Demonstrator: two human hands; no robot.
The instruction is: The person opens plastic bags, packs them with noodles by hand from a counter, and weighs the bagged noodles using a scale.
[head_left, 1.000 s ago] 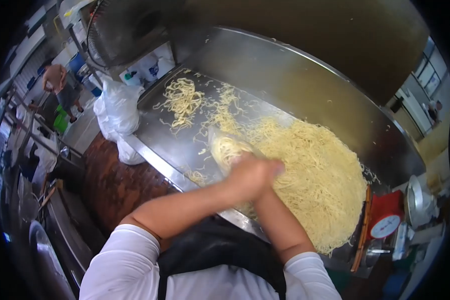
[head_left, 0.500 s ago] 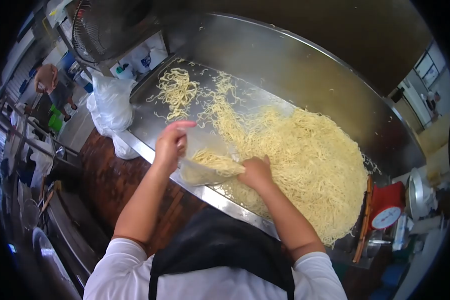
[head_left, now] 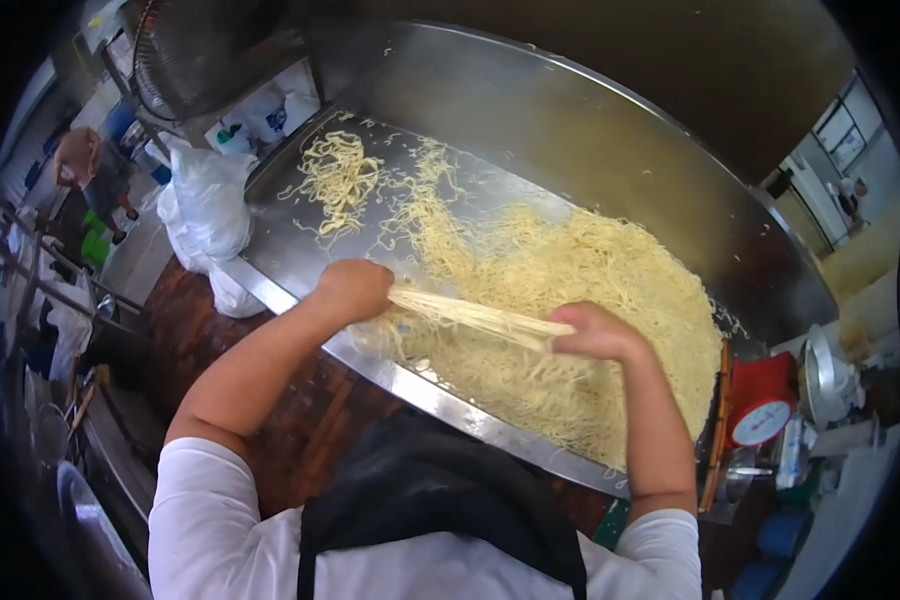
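My left hand [head_left: 358,290] is closed on one end of a pale yellow bundle of noodles [head_left: 475,315]. The other end is in my right hand [head_left: 592,332], thumb and fingers pinched around it. Pulled taut, the bundle spans the gap between my hands above the steel table's front edge. Beneath it, some loose strands look blurred by motion. Clear plastic film seems to lie below my left hand, but its outline is hard to make out. A large heap of noodles [head_left: 630,280] spreads behind and to the right of my hands.
A smaller noodle clump [head_left: 340,180] lies at the table's far left. White plastic bags [head_left: 205,205] hang at the left corner. A red dial scale [head_left: 760,400] stands right, beside a wooden stick [head_left: 715,440]. Another person [head_left: 78,160] stands far left; a fan [head_left: 160,70] is above.
My left hand has turned and closed on noodles; before, it held a clear plastic bag with a finger extended. My right hand has moved right, stretching the bundle between both hands.
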